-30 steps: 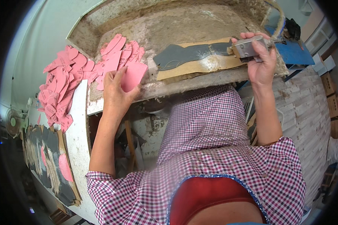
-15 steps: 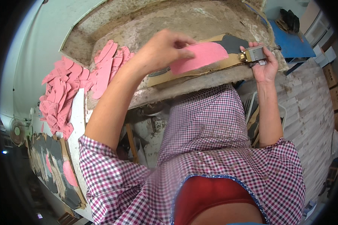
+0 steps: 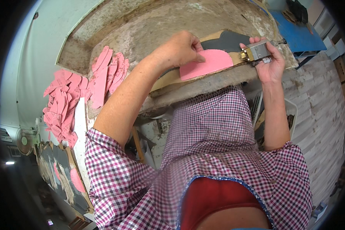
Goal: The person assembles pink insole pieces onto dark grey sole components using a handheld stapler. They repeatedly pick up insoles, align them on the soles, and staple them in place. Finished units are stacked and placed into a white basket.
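Observation:
My left hand pinches the left end of a pink piece with a rounded far end. The piece lies flat over a tan sheet, its upper edge beside a dark grey shape on that sheet. In my right hand, palm up, sits a small grey metal block tool with a brass-coloured end pointing toward the pink piece. My fingers wrap around the block; its exact kind I cannot make out. The sheet rests along the near edge of a worn, fuzzy-surfaced bench.
Left of my arm are a heap of pink cut pieces and a smaller pile. Dark grey sheets lie lower left, near a fan. A raised rim edges the bench. A blue table stands at right.
My left hand has lowered the pink piece, which was tilted above the tan sheet and now lies flat on it. The metal tool stays in my right hand, nearly in place.

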Available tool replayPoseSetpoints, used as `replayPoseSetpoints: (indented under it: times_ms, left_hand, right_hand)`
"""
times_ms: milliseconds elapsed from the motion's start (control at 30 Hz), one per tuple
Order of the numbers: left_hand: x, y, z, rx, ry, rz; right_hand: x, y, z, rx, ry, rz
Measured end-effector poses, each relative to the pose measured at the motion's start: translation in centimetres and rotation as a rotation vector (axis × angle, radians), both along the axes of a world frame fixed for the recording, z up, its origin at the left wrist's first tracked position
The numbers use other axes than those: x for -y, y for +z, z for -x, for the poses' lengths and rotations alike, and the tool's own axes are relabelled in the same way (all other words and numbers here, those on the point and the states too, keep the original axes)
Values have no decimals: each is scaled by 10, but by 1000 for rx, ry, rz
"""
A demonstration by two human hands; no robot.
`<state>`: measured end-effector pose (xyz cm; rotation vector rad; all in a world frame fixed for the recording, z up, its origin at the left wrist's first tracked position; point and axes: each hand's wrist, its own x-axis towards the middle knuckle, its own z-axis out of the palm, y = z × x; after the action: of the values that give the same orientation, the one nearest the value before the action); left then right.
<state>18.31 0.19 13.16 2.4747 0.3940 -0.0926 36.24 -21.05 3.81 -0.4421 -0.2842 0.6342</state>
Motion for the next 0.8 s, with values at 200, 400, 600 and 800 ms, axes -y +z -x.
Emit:
replayPoseSetpoints:
  times_ms: [200, 400, 600, 800]
  left_hand:
    - [17, -8, -2, -2, 46, -418]
    - [31, -42, 19, 340, -39, -640]
    - [51, -40, 25, 374, -44, -661]
    - [36, -29, 16, 242, 59, -426]
  right_hand:
    - [0, 2, 1, -29, -30, 19]
    - [-1, 3, 2, -38, -52, 40]
    - [-1, 6, 6, -37, -94, 75]
    - [-4, 9, 8, -70, -118, 93]
